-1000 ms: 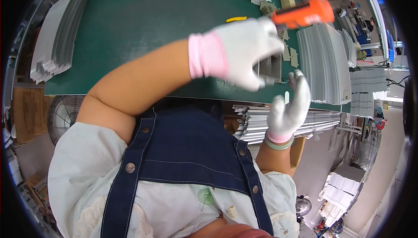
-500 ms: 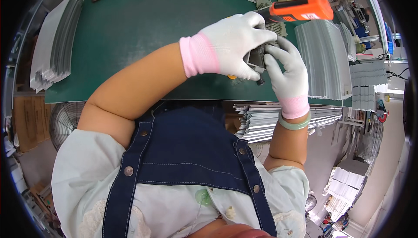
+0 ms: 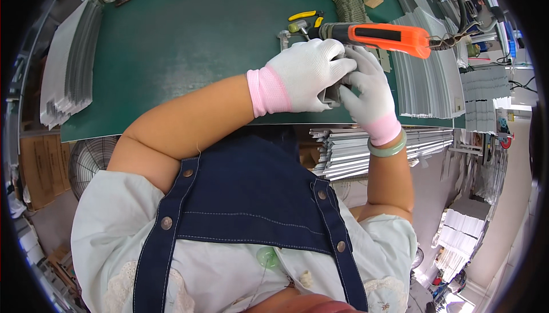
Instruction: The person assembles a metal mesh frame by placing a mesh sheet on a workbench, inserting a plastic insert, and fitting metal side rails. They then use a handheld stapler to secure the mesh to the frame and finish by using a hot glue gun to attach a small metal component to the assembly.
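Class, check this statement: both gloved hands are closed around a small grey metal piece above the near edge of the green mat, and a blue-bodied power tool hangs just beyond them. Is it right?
Not quite. The power tool has an orange body, not blue, as the head view shows. The rest stands: the left hand and right hand, both in white gloves, are closed around the small grey metal piece above the near edge of the green mat.

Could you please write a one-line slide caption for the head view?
Two white-gloved hands, left and right, grip a small grey metal piece together above a green work mat, beside an orange-and-black power screwdriver.
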`<state>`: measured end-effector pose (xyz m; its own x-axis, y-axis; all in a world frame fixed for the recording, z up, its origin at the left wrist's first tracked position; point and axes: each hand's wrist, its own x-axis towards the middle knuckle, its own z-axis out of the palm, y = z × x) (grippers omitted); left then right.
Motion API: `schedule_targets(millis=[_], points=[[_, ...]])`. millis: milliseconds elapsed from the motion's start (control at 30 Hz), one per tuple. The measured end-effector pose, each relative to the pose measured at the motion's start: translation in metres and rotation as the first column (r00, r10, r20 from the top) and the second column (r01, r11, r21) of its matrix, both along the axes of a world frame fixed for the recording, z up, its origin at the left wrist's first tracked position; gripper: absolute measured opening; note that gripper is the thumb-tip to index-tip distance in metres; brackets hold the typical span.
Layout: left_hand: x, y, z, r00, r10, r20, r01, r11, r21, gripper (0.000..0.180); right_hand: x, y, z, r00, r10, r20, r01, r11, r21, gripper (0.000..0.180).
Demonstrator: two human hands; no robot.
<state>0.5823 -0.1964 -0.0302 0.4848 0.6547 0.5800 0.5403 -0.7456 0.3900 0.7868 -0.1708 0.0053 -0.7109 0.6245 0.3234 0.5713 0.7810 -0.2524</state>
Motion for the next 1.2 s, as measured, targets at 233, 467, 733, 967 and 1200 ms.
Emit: schedule_targets(millis=[233,467,733,967,1200], points=[[-0.002,0.002,0.009,0.998,0.052,0.026,-0.051,0.998,-0.039,0.07,0.0,-0.034,-0.016,0.892,-0.241,-0.382,0.262,0.965,0.003,0.017],[0.0,0.004,0.007,0.998,0.058,0.015,-0.058,0.998,-0.034,0.07,-0.003,-0.046,-0.012,0.949,-0.225,-0.222,0.256,0.959,0.121,0.022],[0.002,0.005,0.008,0.998,0.056,0.021,-0.055,0.997,-0.045,0.069,-0.013,-0.045,-0.017,0.793,-0.379,-0.477,0.299,0.924,-0.237,0.015],[-0.001,0.006,0.007,0.997,0.06,0.049,-0.061,0.998,0.007,0.07,-0.01,-0.042,-0.017,0.838,-0.346,-0.423,0.28,0.937,-0.211,0.014],[-0.005,0.012,0.008,0.993,0.073,0.091,-0.078,0.995,0.057,0.065,0.003,-0.031,-0.011,0.86,-0.284,-0.425,0.291,0.955,-0.051,0.021]])
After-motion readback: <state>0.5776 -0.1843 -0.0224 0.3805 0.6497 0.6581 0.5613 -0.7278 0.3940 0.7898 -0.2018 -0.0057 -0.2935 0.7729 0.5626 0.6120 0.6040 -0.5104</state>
